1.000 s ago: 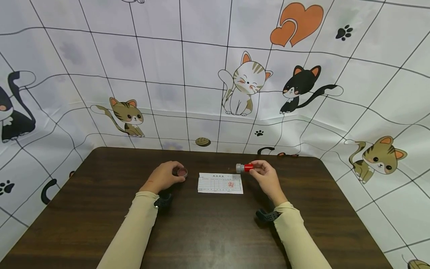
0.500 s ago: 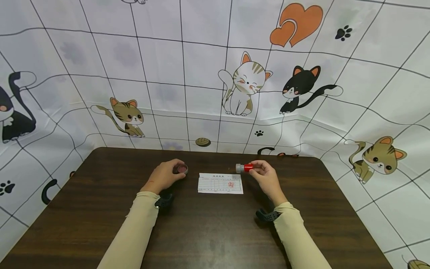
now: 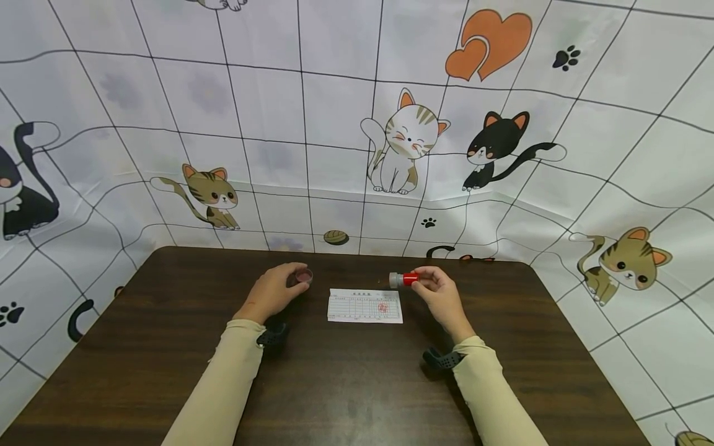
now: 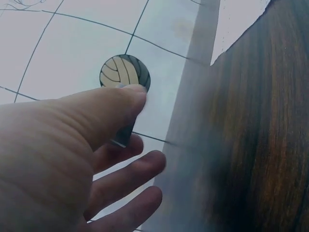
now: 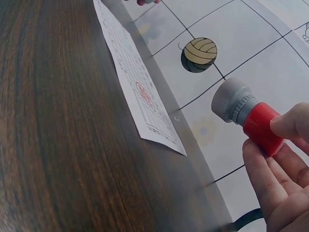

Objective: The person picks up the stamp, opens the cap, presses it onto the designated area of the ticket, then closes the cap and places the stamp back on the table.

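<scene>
In the head view my left hand [image 3: 270, 292] pinches a small round cap [image 3: 304, 276], its reddish inside facing me, above the table left of the paper. The left wrist view shows only a sliver of the cap [image 4: 123, 135] behind the thumb, with the other fingers spread below. My right hand [image 3: 442, 296] grips a stamp [image 3: 396, 280] by its red handle, its grey end pointing left. Thumb and fingers clasp the red part in the right wrist view, where the stamp [image 5: 251, 116] is larger. A printed form [image 3: 362, 313] with a red round stamp mark lies between the hands.
The dark wooden table [image 3: 334, 384] reaches back to a white sheet [image 3: 268, 167] printed with cats and grid lines, which hangs behind and around it. Dark bands [image 3: 440, 359] circle both wrists below light sleeves.
My left fingers have shifted slightly on the cap and tipped it a little. The right hand keeps its grip on the stamp, nearly still. The head view has shifted slightly.
</scene>
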Demonstrator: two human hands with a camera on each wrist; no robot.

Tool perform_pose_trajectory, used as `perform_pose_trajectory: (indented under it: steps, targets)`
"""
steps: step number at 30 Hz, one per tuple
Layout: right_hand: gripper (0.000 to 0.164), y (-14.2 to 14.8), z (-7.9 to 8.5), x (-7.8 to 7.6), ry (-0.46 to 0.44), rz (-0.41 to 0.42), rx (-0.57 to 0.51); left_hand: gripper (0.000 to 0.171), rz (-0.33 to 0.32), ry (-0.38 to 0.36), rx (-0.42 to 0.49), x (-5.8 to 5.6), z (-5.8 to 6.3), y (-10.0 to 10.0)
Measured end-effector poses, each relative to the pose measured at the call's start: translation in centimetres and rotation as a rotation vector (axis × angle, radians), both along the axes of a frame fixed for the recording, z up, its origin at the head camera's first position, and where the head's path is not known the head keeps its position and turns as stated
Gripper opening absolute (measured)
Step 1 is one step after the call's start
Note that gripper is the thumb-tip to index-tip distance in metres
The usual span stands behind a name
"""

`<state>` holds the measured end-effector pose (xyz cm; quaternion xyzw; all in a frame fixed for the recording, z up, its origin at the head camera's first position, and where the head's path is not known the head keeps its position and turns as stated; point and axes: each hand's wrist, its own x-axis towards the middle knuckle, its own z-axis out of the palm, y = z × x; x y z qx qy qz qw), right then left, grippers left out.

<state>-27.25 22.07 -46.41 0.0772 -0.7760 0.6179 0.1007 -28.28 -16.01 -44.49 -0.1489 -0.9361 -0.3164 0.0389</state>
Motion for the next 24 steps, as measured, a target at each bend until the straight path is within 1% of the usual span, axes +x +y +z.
perform_pose_trajectory:
  steps: [8, 14, 18, 21, 24]
  targets:
    - [0.034, -0.01, -0.02, 0.07, -0.004, 0.009, 0.015, 0.048, 0.015, 0.005, 0.009, 0.16, 0.12, 0.21]
    - [0.034, -0.12, 0.26, 0.19, -0.005, 0.007, 0.035, 0.051, 0.035, -0.015, 0.076, 0.2, 0.37, 0.37]
    - [0.033, -0.26, 0.43, 0.33, -0.016, 0.001, 0.057, 0.047, 0.046, -0.024, 0.084, 0.3, 0.59, 0.46]
    - [0.032, -0.42, 0.61, 0.49, -0.008, -0.001, 0.055, 0.046, 0.037, -0.012, 0.079, 0.31, 0.65, 0.57]
    - [0.032, -0.57, 0.78, 0.56, 0.008, 0.006, 0.035, 0.047, 0.023, 0.017, 0.068, 0.26, 0.67, 0.67]
